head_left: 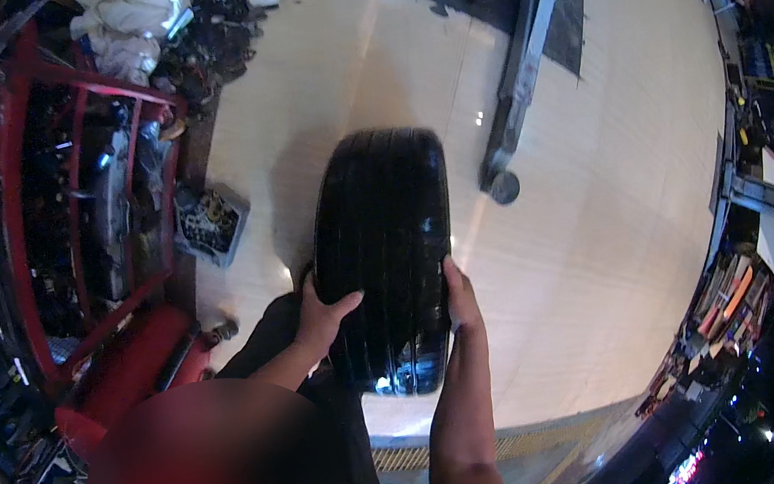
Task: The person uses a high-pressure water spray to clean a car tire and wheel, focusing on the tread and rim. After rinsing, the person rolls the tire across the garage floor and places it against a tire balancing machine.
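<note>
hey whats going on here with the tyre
A person holds a black tyre upright in front of them, tread facing up toward the camera. The left hand presses on its left side and the right hand on its right side. Below is a pale glossy floor with a dark lift arm lying on it. A red metal rack crowded with parts stands to the left.

— What do you see on your left?
— A red metal rack point(45, 195) crammed with parts, a grey crate of small hardware point(210, 224) beside it.
— And ahead?
— A long dark lift arm point(517, 90) lying on the glossy cream tile floor point(609, 237).
</note>
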